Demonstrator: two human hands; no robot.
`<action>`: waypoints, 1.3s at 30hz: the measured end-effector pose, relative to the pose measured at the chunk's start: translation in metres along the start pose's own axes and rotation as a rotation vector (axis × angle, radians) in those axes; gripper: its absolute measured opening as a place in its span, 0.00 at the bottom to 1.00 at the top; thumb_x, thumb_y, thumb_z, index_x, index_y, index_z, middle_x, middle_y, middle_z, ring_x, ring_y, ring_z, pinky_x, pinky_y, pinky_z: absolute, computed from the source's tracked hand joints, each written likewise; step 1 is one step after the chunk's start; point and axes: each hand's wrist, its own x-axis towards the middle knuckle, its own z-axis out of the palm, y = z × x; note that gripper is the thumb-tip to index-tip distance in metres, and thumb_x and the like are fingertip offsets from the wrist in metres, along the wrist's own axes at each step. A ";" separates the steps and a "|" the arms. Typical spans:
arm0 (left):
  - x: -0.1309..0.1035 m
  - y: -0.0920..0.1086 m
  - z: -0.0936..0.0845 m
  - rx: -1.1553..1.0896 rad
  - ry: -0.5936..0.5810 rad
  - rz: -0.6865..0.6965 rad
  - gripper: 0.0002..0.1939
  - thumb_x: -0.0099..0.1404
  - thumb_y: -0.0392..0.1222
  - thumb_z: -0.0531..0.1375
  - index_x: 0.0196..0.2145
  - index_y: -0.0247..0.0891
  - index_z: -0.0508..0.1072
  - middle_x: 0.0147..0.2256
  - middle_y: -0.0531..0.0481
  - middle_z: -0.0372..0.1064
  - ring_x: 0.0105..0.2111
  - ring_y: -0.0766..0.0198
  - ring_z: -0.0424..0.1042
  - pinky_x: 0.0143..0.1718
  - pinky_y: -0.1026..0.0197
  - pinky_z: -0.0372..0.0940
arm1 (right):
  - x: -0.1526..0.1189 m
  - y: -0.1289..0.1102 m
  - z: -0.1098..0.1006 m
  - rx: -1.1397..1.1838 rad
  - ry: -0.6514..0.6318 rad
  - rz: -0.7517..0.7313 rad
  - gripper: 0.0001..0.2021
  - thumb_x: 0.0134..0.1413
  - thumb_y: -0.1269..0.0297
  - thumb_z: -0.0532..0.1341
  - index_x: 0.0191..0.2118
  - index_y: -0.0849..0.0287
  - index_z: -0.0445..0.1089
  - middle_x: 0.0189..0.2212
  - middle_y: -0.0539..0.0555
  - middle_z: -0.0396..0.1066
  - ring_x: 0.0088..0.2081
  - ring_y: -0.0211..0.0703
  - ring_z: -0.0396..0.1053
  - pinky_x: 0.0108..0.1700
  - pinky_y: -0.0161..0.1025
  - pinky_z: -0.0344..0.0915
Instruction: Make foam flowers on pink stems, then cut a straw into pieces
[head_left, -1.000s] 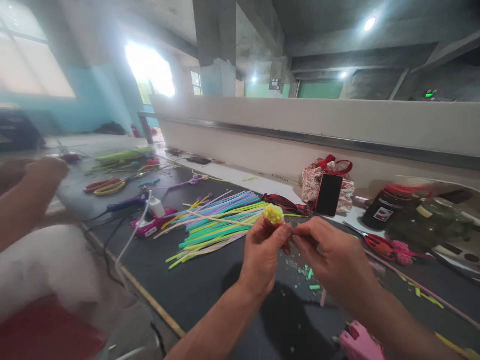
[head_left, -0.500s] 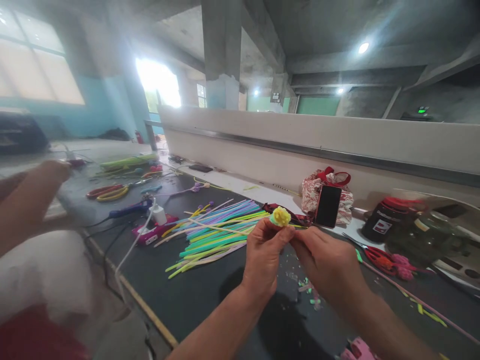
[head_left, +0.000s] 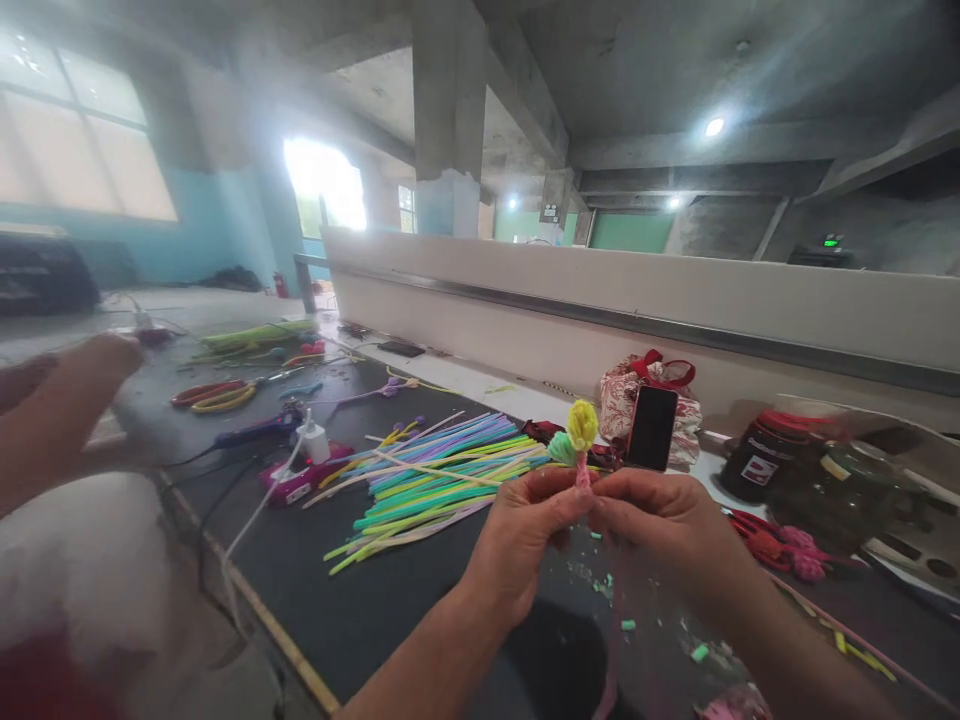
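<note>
Two hands meet right of the frame's centre, around a small fuzzy flower (head_left: 582, 428) held upright above the tabletop (head_left: 405, 612). Its head is yellow, a pale green tuft (head_left: 561, 448) sits just left of it, and its stem (head_left: 583, 470) is pink. The left hand (head_left: 511, 535) pinches the stem between thumb and fingers. The right hand (head_left: 660, 515) has thumb and fingertips pressed together beside it, pinching a pink strip (head_left: 613, 640) that hangs below, blurred; its upper end is hidden.

Left of the hands lies a loose bundle of coloured fuzzy sticks (head_left: 442, 490), next to a pink power strip (head_left: 296, 482) with a white plug (head_left: 317, 443). Green scraps (head_left: 628, 625) are scattered below the hands. Toward the right, a phone (head_left: 651, 428) leans against a patterned bag (head_left: 616, 400); farther right stand a dark jar (head_left: 757, 462) and a glass jug (head_left: 847, 490), with red-handled scissors (head_left: 746, 535) and a pink fuzzy piece (head_left: 804, 552) in front. Another person's arm (head_left: 67, 410) enters at the left edge.
</note>
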 end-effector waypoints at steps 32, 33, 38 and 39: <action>-0.005 -0.001 0.004 0.316 -0.211 -0.133 0.08 0.48 0.39 0.62 0.24 0.34 0.66 0.18 0.56 0.60 0.15 0.75 0.59 0.14 0.72 0.51 | -0.010 0.003 -0.013 0.190 0.064 0.156 0.09 0.38 0.61 0.65 0.26 0.61 0.70 0.19 0.47 0.67 0.20 0.33 0.59 0.23 0.32 0.54; -0.005 -0.002 0.004 0.297 -0.209 -0.142 0.09 0.47 0.39 0.62 0.27 0.34 0.66 0.20 0.55 0.61 0.16 0.73 0.61 0.14 0.72 0.53 | -0.010 0.004 -0.012 0.168 0.068 0.151 0.09 0.39 0.61 0.64 0.26 0.61 0.70 0.19 0.47 0.66 0.20 0.32 0.59 0.23 0.31 0.53; -0.004 0.000 0.004 0.188 -0.135 -0.092 0.16 0.48 0.43 0.62 0.35 0.37 0.65 0.23 0.54 0.65 0.18 0.70 0.65 0.13 0.71 0.56 | -0.011 0.010 -0.009 0.016 0.011 0.075 0.03 0.42 0.67 0.60 0.25 0.61 0.68 0.20 0.46 0.66 0.23 0.34 0.60 0.25 0.32 0.55; -0.004 0.000 0.005 0.178 -0.119 -0.087 0.16 0.48 0.43 0.62 0.34 0.37 0.65 0.23 0.55 0.64 0.18 0.71 0.65 0.13 0.72 0.56 | -0.012 0.012 -0.008 0.002 0.004 0.065 0.03 0.43 0.68 0.59 0.24 0.61 0.67 0.19 0.46 0.66 0.23 0.34 0.60 0.25 0.31 0.55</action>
